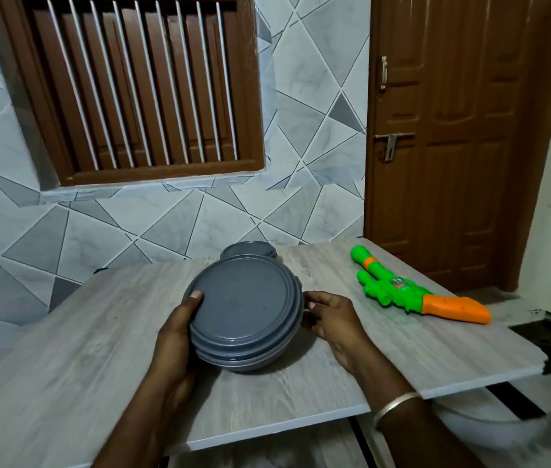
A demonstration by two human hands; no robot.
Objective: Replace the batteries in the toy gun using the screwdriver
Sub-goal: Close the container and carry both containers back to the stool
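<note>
Gripping a grey lidded container (pixel 243 309) from both sides, the left hand (pixel 179 329) curls round its left edge with the thumb on the lid, while the right hand (pixel 330 319) holds the right rim with bent fingers. The toy gun (pixel 402 292), green with an orange butt, lies flat on the table (pixel 98 349) beyond and to the right of the right hand, well apart from it. A smaller grey container (pixel 249 248) sits just behind the held one, past both hands.
</note>
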